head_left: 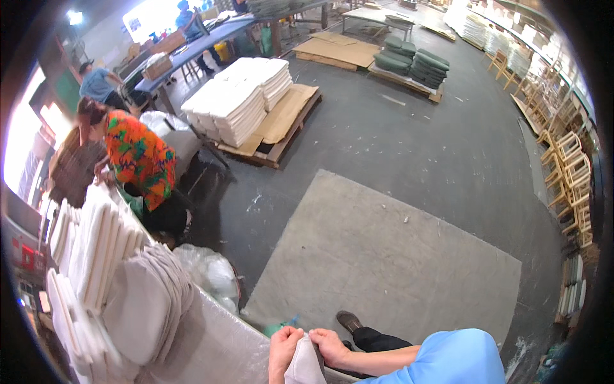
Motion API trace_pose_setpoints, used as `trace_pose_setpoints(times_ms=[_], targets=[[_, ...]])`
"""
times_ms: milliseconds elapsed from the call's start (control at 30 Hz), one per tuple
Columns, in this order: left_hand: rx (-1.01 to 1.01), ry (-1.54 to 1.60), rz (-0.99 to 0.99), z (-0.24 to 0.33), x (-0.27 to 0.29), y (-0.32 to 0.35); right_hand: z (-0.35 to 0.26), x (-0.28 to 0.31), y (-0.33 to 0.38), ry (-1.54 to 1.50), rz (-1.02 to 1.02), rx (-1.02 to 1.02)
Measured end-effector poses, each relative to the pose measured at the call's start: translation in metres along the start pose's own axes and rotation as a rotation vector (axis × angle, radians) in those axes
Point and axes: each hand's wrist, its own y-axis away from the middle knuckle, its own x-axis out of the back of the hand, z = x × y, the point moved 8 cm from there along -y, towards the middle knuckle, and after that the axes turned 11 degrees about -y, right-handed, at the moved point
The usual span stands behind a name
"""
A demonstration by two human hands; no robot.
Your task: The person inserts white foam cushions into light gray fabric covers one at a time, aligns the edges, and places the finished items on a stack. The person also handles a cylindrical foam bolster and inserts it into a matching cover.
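head view | left fisheye — faces down, ahead | fingers [293, 335] near — floor [396, 150] beyond

A pale gray tabletop [220, 336] curves across the lower left, carrying upright white cushions [96, 249] beside a leaning batch of light gray covers [137, 307].

Cloth piece [306, 362] matt; plastic bags [216, 276] glossy (crinkled, too); pallet [276, 157] bare wood; cardboard [289, 116] matt

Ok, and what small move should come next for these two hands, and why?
Probably ease the left hand and right hand slightly apart to spread the pale fabric piece: both appear to pinch its upper end, close together, and it narrows there while widening toward the picture's lower edge.
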Motion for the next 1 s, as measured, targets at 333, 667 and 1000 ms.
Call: trace_pose_setpoints(times_ms=[333,667,1000], targets=[[0.066,0.003,0.126,-0.031,0.008,0.002,-0.004,-0.012,-0.010,-0.058,0.041,-0.092],[0.176,0.142,0.117,-0.047,0.000,-0.018,0.015,0.005,-0.038,-0.109,-0.008,-0.172],[0.045,-0.318,-0.023,-0.016,-0.057,-0.052,-0.028,0.051,-0.022,0.187,0.085,0.022]])
